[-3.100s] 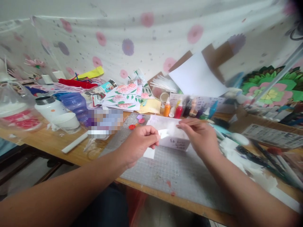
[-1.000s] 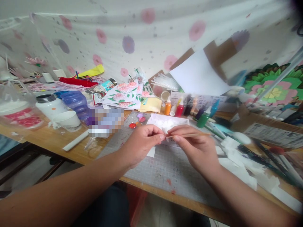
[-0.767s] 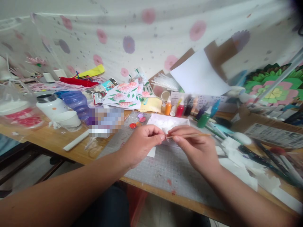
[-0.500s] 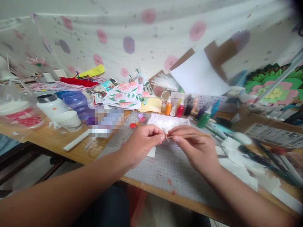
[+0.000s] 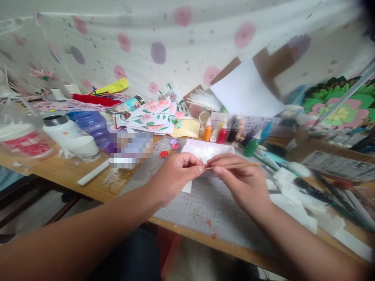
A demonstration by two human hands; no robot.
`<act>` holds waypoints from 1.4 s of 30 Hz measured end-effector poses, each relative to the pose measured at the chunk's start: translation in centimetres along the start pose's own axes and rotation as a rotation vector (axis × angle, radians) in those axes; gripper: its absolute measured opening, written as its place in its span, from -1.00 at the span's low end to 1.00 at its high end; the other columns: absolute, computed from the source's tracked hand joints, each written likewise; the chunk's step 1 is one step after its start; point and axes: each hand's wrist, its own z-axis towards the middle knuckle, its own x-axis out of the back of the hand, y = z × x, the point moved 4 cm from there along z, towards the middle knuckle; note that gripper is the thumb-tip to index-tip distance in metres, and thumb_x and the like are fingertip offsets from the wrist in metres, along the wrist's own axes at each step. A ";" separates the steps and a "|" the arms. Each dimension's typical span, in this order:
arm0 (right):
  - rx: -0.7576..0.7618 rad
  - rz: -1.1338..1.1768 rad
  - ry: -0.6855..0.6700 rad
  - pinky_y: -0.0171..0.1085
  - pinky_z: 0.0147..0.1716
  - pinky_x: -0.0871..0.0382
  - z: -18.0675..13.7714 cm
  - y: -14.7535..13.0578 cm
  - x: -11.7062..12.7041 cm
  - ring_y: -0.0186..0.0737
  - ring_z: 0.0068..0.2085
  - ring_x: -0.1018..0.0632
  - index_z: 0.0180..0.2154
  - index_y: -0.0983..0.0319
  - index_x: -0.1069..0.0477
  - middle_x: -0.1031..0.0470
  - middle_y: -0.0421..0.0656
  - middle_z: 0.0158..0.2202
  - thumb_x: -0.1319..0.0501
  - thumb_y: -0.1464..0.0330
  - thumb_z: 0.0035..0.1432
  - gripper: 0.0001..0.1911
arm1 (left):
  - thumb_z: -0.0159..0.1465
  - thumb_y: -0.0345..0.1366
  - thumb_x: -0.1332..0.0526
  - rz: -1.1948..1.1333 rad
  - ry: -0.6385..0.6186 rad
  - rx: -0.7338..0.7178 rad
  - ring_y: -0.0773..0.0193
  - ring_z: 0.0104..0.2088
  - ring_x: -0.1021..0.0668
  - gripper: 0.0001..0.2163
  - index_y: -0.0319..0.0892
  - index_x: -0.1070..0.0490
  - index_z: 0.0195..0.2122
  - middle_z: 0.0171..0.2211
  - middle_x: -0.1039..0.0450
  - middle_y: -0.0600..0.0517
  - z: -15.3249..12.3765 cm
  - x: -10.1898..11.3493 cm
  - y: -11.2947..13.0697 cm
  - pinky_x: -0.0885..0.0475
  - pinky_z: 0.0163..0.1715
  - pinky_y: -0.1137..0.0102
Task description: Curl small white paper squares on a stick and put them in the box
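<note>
My left hand (image 5: 177, 177) is closed in a pinch over the grey cutting mat (image 5: 202, 210). A small whitish piece (image 5: 203, 160) shows at its thumb and fingertips; its kind is too small to make out. Facing it, my right hand (image 5: 244, 185) grips a thin wooden stick (image 5: 234, 166) between thumb and fingers. The stick's left end meets my left fingertips, and its other end points right. Just behind the fingers stands a shallow white box (image 5: 187, 146) with white fluffy bits (image 5: 203, 150) in it. A white paper square (image 5: 186, 187) lies partly under my left hand.
Paint bottles, among them an orange one (image 5: 207, 130) and a green one (image 5: 252, 144), stand behind the box. Red paint (image 5: 164, 154) spots the mat. At left are a paper cup (image 5: 83, 148) and a white jar (image 5: 60, 130). Crumpled tissues (image 5: 293, 207) and a cardboard box (image 5: 336, 156) lie right.
Both hands stay almost in place, fingertips together. The stick has tilted slightly, and the whitish piece beneath the fingertips shows less. The whole view has shifted a little.
</note>
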 end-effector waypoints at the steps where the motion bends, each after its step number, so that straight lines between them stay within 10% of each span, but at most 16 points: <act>1: -0.001 0.015 0.001 -0.33 -0.21 -0.51 0.0 0.0 0.0 -0.31 -0.25 -0.62 -0.37 0.17 -0.58 -0.63 -0.20 -0.36 -0.30 0.50 0.13 -0.88 | 0.13 -0.36 -0.27 -0.002 -0.001 0.000 0.36 -0.40 -0.38 -0.92 -0.24 -0.42 -0.46 -0.48 -0.40 0.10 0.0 0.0 0.0 -0.25 -0.32 0.40; 42: -0.043 0.104 0.025 -0.22 -0.25 -0.57 0.2 0.0 0.0 -0.22 -0.29 -0.64 -0.38 0.13 -0.61 -0.65 -0.19 -0.39 -0.30 0.50 0.11 -0.84 | 0.15 -0.36 -0.30 -0.043 -0.017 -0.003 0.32 -0.31 -0.50 -0.79 -0.17 -0.33 -0.20 -0.34 -0.46 0.08 -0.1 0.2 -0.2 -0.36 -0.24 0.38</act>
